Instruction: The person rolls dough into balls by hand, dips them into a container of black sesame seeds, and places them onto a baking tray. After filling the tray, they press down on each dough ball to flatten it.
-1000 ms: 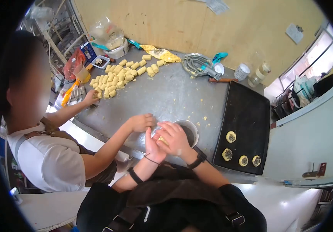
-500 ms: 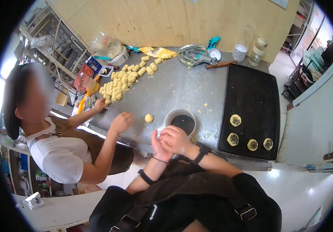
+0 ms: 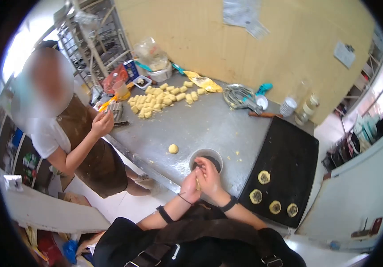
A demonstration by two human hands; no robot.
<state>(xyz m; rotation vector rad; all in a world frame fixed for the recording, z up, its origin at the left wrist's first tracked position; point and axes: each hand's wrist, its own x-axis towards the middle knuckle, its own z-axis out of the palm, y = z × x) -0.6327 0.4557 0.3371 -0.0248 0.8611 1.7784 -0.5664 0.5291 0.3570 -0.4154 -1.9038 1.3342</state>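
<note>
My left hand and my right hand are pressed palm to palm at the table's near edge. A sliver of pale yellow dough shows between them; most of it is hidden. Just beyond my fingers stands a round metal bowl with dark, seed-like contents, partly covered by my right hand. A smooth ball of dough lies on the table left of the bowl. On the black baking tray to the right are several flat dough rounds with dark-speckled tops.
Many short dough pieces are heaped at the table's back left. A co-worker stands at the left side, one hand raised. Along the back are a yellow piping bag, metal whisk attachments, a rolling pin and a glass jar.
My view has tilted up and turned. My hands have pressed closer together, with the right fingers now pointing up over the bowl. The co-worker has straightened and drawn their hands back from the table.
</note>
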